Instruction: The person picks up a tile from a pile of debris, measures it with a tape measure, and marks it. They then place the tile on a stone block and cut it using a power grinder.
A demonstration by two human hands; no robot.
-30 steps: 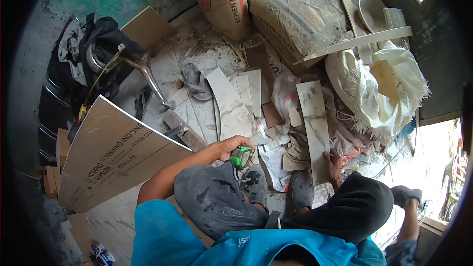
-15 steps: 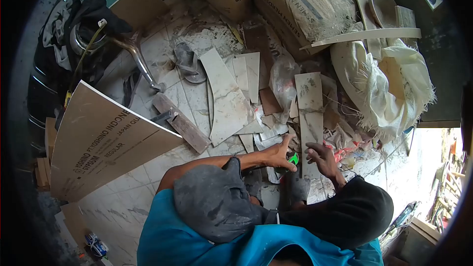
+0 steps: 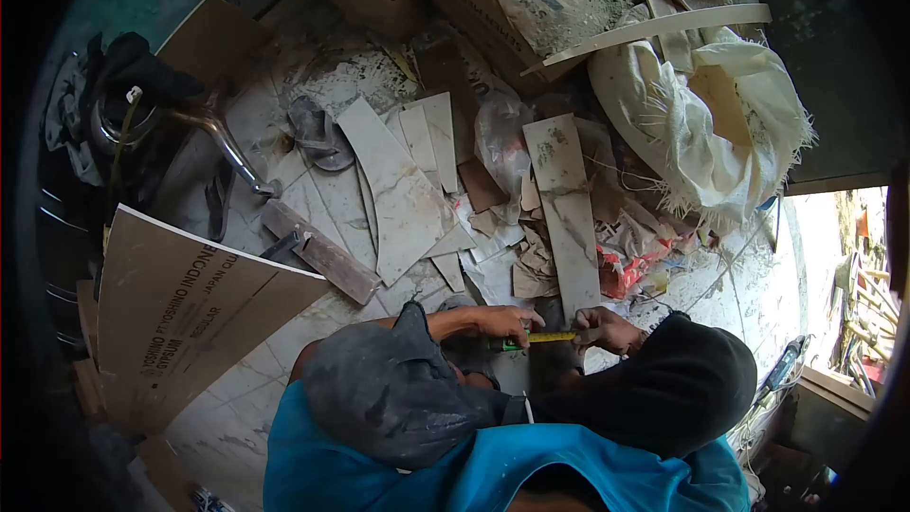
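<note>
A green tape measure (image 3: 508, 345) is in my left hand (image 3: 504, 324), whose fingers are closed round it. Its yellow blade (image 3: 552, 337) is pulled out a short way to the right. My right hand (image 3: 609, 331) pinches the blade's free end. Both hands are low, between my knees. Just beyond them lies a long narrow marble-patterned strip (image 3: 566, 218), its near end close to my right hand. Wider cut pieces (image 3: 393, 194) lie on the floor to the left.
A gypsum board (image 3: 190, 322) leans at the left, near a wooden block (image 3: 320, 254). A sandal (image 3: 320, 137) lies beyond. Cement bags (image 3: 531, 0) stand at the back, a white sack (image 3: 654, 123) at the right. Crumpled paper (image 3: 536, 265) lies near the strip.
My hands have come closer to my body, and the yellow blade now spans between them. My right hand has closed on its end. The view has shifted, so the surroundings appear farther left.
</note>
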